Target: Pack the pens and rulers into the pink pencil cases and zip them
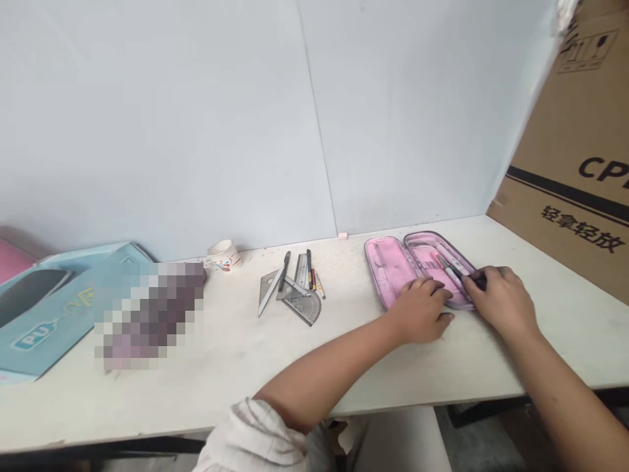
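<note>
With 12 o'clock toward the wall, a white pen [451, 270] lies in the right half of the open pink pencil case [386, 275], its long axis running from about 10:30 to 4:30. A slim dark piece lies just beside it. The right hand [507, 307] is the nearer one: it sits off the pen's 4:30 end, so the pen lies at roughly 10 o'clock from it. Its fingers are curled, thumb and forefinger close together around something dark at the case's edge; whether they grip the pen itself I cannot tell. From the left hand [421, 311], the pen lies at about 1 o'clock. That hand is loosely open, thumb apart, over the case's near side by the hinge, with no grip on anything to be seen.

Out from the case, at 9 o'clock and well apart, lie a protractor [305, 307] and a ruler [301, 270]. A small pink block [343, 235] sits at 10 o'clock, against the wall, and a cardboard box [580, 196] stands at 2 o'clock.
</note>
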`<state>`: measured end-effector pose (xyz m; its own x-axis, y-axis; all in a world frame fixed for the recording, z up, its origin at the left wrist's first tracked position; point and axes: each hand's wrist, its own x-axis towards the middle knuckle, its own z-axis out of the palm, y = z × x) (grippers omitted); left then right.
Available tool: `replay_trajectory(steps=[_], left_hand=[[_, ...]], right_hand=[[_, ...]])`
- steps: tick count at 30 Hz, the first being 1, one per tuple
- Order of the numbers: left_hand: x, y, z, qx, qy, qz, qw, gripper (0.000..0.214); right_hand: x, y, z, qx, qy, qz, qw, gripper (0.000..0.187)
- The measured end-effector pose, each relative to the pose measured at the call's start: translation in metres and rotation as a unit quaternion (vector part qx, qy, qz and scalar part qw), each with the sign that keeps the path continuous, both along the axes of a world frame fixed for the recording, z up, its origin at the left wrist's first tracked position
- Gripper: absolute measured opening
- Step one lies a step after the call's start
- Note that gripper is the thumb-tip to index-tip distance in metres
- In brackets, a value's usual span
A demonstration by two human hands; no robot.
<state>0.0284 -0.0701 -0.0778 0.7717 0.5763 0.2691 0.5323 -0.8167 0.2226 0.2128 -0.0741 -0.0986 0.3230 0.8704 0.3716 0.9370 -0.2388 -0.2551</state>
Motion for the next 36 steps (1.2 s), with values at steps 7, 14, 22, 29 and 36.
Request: replay_trajectory(steps=[7, 14, 22, 29, 36], left_hand=[[-0.068, -0.011, 0.010, -0.015, -0.067, 0.022, 0.997, 0.030], [-0.178, -0.005, 0.010, -0.024, -0.105, 0.157, 0.982, 0.029], [-0.238, -0.010, 0.009, -0.037, -0.163, 0.245, 0.955, 0.024], [-0.240, 0.002, -0.002, -0.193, -0.360, 0.315, 0.857, 0.029], [-0.235, -0.004, -0.003, -0.253, -0.371, 0.251, 0.857, 0.014]], right_hand=[[-0.021, -0.005, 0.013, 0.082, -0.068, 0.069, 0.992, 0.033], [-0.146, 0.004, 0.037, 0.055, -0.072, 0.296, 0.951, 0.023], [-0.257, 0.036, 0.032, -0.039, -0.150, 0.328, 0.932, 0.028], [-0.255, 0.027, 0.044, -0.029, -0.156, 0.370, 0.915, 0.018], [-0.239, 0.003, 0.051, -0.011, -0.163, 0.477, 0.863, 0.021]])
